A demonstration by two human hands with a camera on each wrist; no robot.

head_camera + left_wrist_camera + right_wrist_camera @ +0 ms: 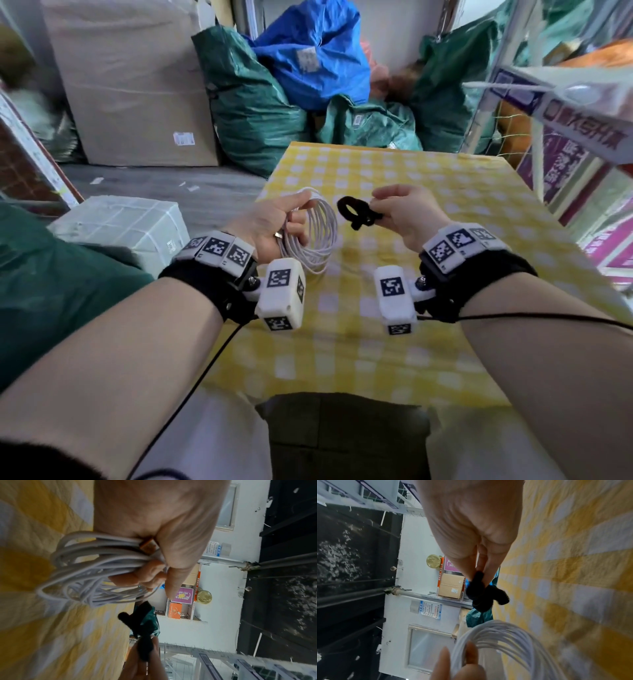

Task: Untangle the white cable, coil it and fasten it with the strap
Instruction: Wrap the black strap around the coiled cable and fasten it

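The white cable [320, 236] is wound into a round coil of several turns and hangs above the yellow checked tablecloth [428, 192]. My left hand [274, 222] grips the coil's left side, fingers curled round the bundled turns [96, 566]; a metal plug end shows at the palm. My right hand [404, 209] pinches a black fuzzy strap [356, 212] curled into a small loop, held just right of the coil without touching it. The right wrist view shows the strap [484, 593] between thumb and fingertips, with the coil [501, 641] below it.
Green and blue sacks [260, 113] and a large cardboard box [133, 85] stand beyond the table's far edge. A wrapped white parcel [123, 222] lies left of the table. A metal shelf rack with boxes [565, 113] stands at the right.
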